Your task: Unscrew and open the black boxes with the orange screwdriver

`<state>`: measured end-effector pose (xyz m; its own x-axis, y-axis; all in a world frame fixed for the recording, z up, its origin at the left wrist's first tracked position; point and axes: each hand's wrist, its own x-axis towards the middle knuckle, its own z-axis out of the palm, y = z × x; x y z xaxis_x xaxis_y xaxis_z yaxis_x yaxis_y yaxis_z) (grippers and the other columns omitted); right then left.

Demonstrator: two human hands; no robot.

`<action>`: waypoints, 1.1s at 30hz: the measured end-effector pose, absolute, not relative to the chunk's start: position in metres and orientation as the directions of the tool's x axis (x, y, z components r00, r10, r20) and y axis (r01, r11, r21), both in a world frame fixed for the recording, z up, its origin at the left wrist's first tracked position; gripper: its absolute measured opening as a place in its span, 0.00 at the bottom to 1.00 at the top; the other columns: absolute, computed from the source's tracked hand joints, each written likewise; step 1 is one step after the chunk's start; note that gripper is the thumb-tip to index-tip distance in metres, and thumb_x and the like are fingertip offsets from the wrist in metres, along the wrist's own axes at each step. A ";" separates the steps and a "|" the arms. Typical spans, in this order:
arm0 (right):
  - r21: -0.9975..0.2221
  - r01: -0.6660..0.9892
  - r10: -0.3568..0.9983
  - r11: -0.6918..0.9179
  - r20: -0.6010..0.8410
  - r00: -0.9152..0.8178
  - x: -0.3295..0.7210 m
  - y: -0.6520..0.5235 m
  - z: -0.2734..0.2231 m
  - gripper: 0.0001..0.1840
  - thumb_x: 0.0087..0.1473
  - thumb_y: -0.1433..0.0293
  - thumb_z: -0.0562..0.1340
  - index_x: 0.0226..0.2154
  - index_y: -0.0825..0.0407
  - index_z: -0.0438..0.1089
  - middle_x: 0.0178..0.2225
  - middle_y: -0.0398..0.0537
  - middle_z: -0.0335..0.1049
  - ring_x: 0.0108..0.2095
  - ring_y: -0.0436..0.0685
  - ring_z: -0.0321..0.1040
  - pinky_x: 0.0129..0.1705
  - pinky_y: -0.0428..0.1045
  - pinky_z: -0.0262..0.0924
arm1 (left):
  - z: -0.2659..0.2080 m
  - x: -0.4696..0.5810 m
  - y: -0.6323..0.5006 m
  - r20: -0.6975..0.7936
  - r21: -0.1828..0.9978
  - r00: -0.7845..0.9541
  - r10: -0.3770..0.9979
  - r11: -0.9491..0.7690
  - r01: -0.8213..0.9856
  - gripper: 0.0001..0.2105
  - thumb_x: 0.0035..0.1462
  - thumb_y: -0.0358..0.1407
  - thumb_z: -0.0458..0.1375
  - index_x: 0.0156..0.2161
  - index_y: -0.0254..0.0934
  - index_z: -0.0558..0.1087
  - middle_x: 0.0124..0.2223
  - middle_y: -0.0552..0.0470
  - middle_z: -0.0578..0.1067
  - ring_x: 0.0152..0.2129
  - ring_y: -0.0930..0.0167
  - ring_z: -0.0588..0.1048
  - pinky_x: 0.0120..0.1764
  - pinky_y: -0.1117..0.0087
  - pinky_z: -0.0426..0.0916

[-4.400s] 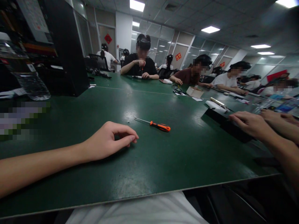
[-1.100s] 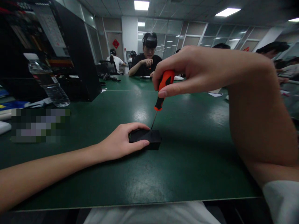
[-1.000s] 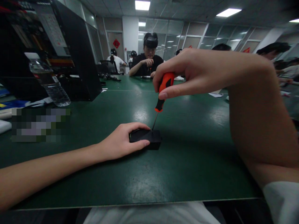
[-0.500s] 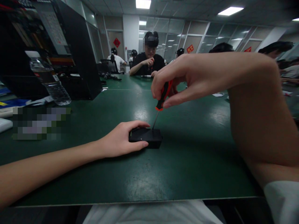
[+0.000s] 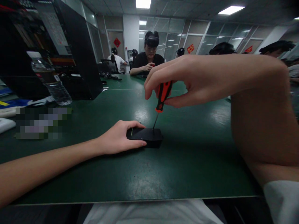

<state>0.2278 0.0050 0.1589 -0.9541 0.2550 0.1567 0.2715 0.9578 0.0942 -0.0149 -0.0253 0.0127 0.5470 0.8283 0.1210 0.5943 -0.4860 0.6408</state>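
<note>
We note the left hand (image 5: 119, 138) clasping the left end of a flat black box (image 5: 145, 137) that lies on the green table (image 5: 187, 155), thumb on its near edge and fingers over its far one. At 1 o'clock from the box, the right hand (image 5: 187, 81) pinches the orange-handled screwdriver (image 5: 161, 98), held nearly upright with its tip on the box's top face. A plastic water bottle (image 5: 50, 79) stands well apart at 10 o'clock.

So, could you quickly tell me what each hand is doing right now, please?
Left hand: closed around the small flat black box on the green table.
Right hand: grip closed on the orange-and-black screwdriver.
</note>
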 end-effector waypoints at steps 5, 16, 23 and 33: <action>0.116 0.319 0.301 0.941 0.146 -0.942 0.227 0.001 0.160 0.12 0.61 0.59 0.61 0.43 0.45 0.74 0.37 0.41 0.77 0.34 0.51 0.72 0.33 0.47 0.65 | 0.012 -0.015 -0.026 0.132 0.647 0.558 0.819 -0.498 0.578 0.22 0.53 0.48 0.66 0.50 0.38 0.77 0.41 0.52 0.81 0.36 0.65 0.78 0.38 0.69 0.68; 0.070 0.178 0.159 0.981 0.223 -0.962 0.213 -0.011 0.157 0.07 0.62 0.61 0.59 0.38 0.44 0.73 0.37 0.40 0.75 0.36 0.52 0.71 0.39 0.48 0.66 | 0.011 -0.014 -0.026 0.163 0.652 0.571 0.804 -0.522 0.549 0.21 0.53 0.46 0.66 0.50 0.38 0.76 0.40 0.52 0.80 0.35 0.66 0.78 0.38 0.69 0.68; 0.059 0.185 0.170 0.981 0.202 -0.965 0.211 -0.009 0.156 0.09 0.62 0.61 0.59 0.39 0.44 0.74 0.37 0.42 0.76 0.37 0.54 0.71 0.39 0.49 0.66 | 0.013 -0.014 -0.027 0.155 0.642 0.580 0.799 -0.528 0.556 0.20 0.54 0.45 0.65 0.49 0.38 0.76 0.41 0.52 0.80 0.36 0.66 0.78 0.38 0.69 0.67; 0.056 0.197 0.180 0.979 0.218 -0.959 0.211 -0.008 0.154 0.09 0.62 0.60 0.59 0.38 0.43 0.73 0.36 0.41 0.75 0.36 0.53 0.70 0.40 0.49 0.67 | 0.011 -0.014 -0.025 0.171 0.632 0.583 0.794 -0.543 0.553 0.21 0.54 0.47 0.65 0.50 0.38 0.76 0.42 0.51 0.80 0.37 0.65 0.77 0.39 0.68 0.68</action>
